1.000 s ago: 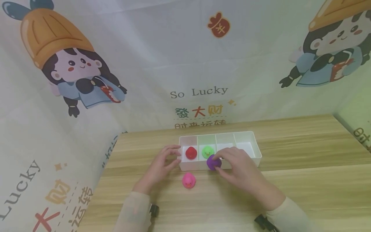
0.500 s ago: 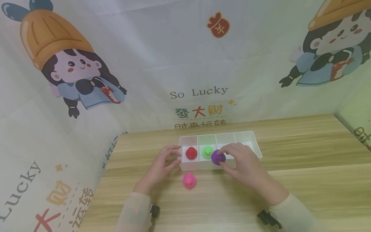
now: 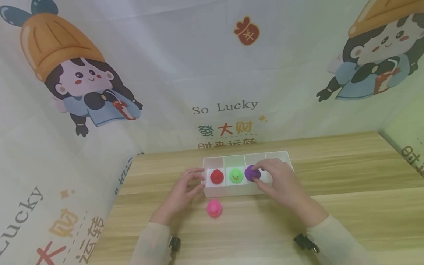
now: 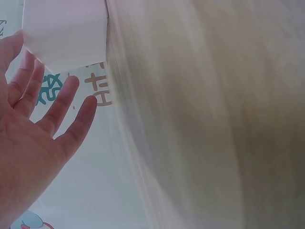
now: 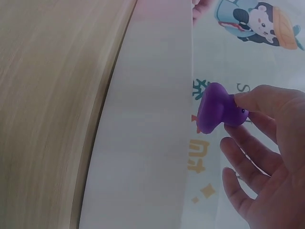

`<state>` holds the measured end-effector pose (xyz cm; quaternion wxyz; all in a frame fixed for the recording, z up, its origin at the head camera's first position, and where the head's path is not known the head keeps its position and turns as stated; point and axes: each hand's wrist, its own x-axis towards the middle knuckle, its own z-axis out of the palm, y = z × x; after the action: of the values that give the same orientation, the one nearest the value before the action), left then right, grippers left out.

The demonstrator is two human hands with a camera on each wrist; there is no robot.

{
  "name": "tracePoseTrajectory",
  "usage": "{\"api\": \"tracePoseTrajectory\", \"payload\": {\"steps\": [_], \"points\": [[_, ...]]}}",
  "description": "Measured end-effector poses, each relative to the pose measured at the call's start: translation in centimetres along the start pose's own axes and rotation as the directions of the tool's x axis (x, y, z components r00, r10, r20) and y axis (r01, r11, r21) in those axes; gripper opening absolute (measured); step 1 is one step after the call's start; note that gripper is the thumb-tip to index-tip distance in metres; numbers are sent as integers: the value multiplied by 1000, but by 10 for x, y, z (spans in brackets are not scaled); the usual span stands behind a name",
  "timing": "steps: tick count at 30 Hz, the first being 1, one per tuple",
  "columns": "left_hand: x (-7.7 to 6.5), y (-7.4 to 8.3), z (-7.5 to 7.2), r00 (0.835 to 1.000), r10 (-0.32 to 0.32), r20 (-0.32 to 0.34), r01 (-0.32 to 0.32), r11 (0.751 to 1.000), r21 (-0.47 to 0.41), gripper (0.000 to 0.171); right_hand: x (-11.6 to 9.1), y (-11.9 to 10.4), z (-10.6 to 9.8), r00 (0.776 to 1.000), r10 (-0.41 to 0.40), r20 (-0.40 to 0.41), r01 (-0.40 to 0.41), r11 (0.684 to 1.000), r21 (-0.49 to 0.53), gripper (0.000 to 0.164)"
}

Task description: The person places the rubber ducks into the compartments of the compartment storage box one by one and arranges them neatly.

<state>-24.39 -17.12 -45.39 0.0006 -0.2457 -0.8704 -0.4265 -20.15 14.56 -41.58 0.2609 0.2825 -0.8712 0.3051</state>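
right hand (image 3: 281,186) pinches purple toy (image 3: 251,173) over white box (image 3: 228,190)

thumb and fingers grip the purple toy at their tips, above the box's rim. the green duck (image 3: 236,176) sits in the compartment just left of these fingers. the left hand (image 3: 180,190) holds its fingers loosely extended at the box's end, contact unclear; the red duck (image 3: 216,177) sits in the compartment nearest them. the pink duck (image 3: 214,208) rests on the counter (image 3: 248,235), nearer the person than those fingers.
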Motion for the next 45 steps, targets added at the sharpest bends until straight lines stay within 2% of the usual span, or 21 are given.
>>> {"api": "tracePoseTrajectory", "payload": {"steps": [6, 9, 10, 16, 17, 23, 38, 45], "points": [[0, -1, -1, 1000, -2, 2, 2, 1000, -9, 17, 1, 7, 2, 1000, -4, -10, 4, 999, -34, 24], [0, -1, -2, 1000, 1, 4, -1, 1000, -17, 17, 1, 11, 5, 1000, 3, 2, -3, 999, -49, 24], [-1, 4, -3, 1000, 5, 3, -5, 1000, -28, 17, 1, 13, 5, 1000, 8, 8, -7, 998, -55, 24], [-1, 7, -3, 1000, -4, 9, 4, 1000, -9, 18, 1, 20, 8, 999, 23, 37, -20, 996, -81, 24], [-1, 2, -2, 1000, -5, 14, 5, 1000, 4, 18, 1, 20, 8, 999, 23, 39, -20, 996, -83, 24], [1, -2, -1, 1000, 13, 16, -13, 1000, 2, 18, 4, 22, 8, 996, 45, 81, -36, 993, -110, 22], [1, -2, -1, 1000, 7, 10, -7, 1000, 13, 18, 12, 28, 14, 965, 135, 224, -106, 985, -134, 15], [1, -2, -1, 1000, -30, 8, 30, 999, 20, 19, 14, 34, 18, 953, 147, 264, -111, 983, -146, 15]]}}
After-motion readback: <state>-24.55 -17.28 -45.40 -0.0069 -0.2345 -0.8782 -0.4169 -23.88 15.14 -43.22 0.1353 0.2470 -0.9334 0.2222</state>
